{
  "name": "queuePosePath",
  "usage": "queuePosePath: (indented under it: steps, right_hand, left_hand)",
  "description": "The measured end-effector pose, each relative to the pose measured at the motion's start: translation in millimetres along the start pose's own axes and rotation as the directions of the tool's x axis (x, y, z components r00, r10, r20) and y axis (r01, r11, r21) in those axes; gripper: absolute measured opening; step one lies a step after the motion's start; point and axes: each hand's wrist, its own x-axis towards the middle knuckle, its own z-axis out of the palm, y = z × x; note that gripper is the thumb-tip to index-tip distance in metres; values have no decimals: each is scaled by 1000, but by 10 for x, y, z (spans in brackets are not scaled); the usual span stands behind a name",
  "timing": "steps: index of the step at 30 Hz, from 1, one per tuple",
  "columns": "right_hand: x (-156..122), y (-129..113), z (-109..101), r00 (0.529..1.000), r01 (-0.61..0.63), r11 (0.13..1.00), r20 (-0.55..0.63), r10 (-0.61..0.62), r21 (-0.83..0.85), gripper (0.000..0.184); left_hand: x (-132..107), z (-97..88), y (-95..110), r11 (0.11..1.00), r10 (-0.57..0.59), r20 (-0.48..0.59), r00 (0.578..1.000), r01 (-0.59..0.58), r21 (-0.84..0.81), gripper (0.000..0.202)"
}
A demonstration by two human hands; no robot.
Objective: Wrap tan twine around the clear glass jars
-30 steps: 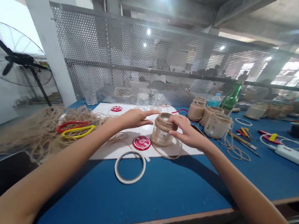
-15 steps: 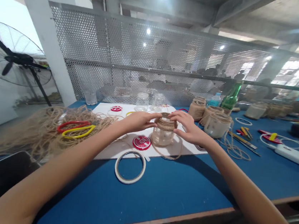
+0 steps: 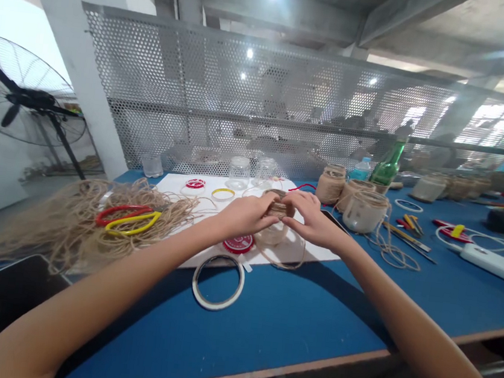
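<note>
A clear glass jar (image 3: 274, 235) stands upright on white paper, with jute twine (image 3: 280, 209) wound around its neck. From the left, my left hand (image 3: 249, 216) curves its fingers and thumb against the wrapped neck. My right hand (image 3: 311, 219) presses on the same neck from the right, its fingertips close to the left ones. Both hands partly cover the winding. A loose twine tail (image 3: 291, 267) curls on the paper below the jar. In front of my left hand lies a red lid (image 3: 238, 244), partly hidden by that hand.
A tape roll (image 3: 195, 284) lies nearest me. Scissors with red and yellow handles (image 3: 132, 224) rest on a twine heap (image 3: 79, 224) at left. Clear jars (image 3: 239, 172) stand behind; twine-wrapped jars (image 3: 331, 184) and a green bottle (image 3: 389, 165) are at right, before a perforated metal screen (image 3: 227, 89).
Both hands have drawn closer together around the jar's neck, with thumbs now at its front. My left hand has lowered and now covers part of the red lid.
</note>
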Motion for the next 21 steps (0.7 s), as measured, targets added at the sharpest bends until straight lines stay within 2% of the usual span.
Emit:
queuePosePath:
  steps: [3,6,13,17,21]
  right_hand:
    - [-3,35,1,1000,4,1000,2,-4,14,25]
    - [-14,47,-12,1000,-7,1000,5,7,19,24]
    - [-29,84,-10,1000,-10,1000,11,10,12,30]
    - [-37,82,-13,998,-39,999,44,39,12,29]
    - [-45,55,-33,997,-15,999,79,11,43,27]
  left_hand:
    - [0,-95,-106,983,95,55,994,-85,-163,53]
    - [-9,-177,-241,971,110,114,987,-82,-223,59]
    - [-52,-306,-537,982,5,164,986,26,-189,57]
    - [-61,-371,-540,988,6,176,984,21,-150,49]
    - [-48,-348,-494,998,33,131,991,-27,-49,56]
